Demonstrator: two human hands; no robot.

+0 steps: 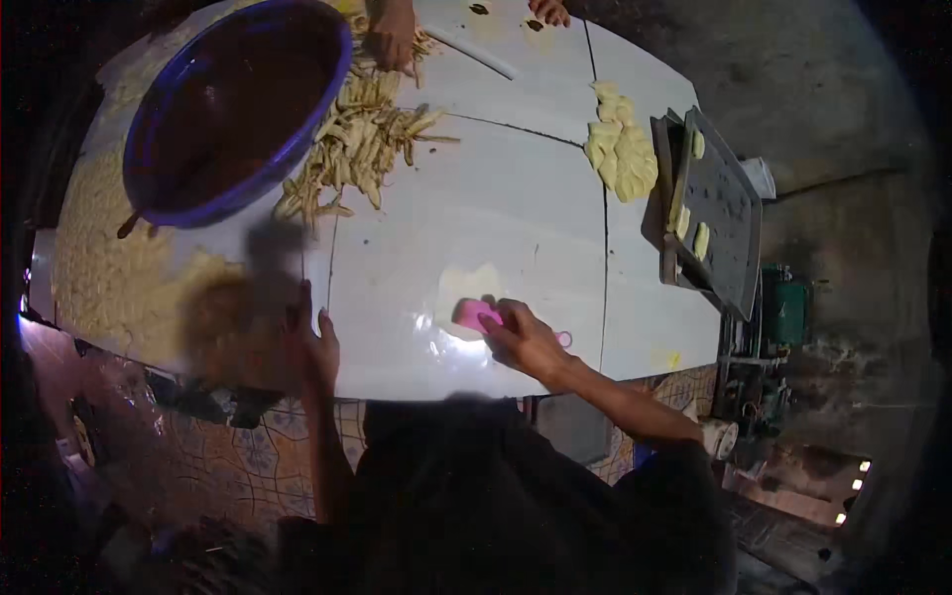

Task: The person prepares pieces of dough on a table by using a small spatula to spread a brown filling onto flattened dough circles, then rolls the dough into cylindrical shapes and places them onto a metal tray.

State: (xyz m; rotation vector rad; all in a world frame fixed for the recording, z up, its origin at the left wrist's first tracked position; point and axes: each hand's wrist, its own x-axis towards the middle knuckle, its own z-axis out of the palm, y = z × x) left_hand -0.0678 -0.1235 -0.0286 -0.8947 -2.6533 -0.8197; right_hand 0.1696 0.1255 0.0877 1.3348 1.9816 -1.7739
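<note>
Pinching that pink tool [474, 313] between thumb and curled fingers, your right hand [526, 342] is the nearer one to the dough-looking patch [464, 282], which sits right of the blue-rimmed basin [238, 196] and closer to you. From that hand the patch lies basinward; can't tell the tool's long axis, your fingers hide it. Left hand's [319, 349] just your side of the basin, fingers loosely straight, nothing visible in it. Patch looks pale, flat, wavy-edged; tool's bright but blurry.
</note>
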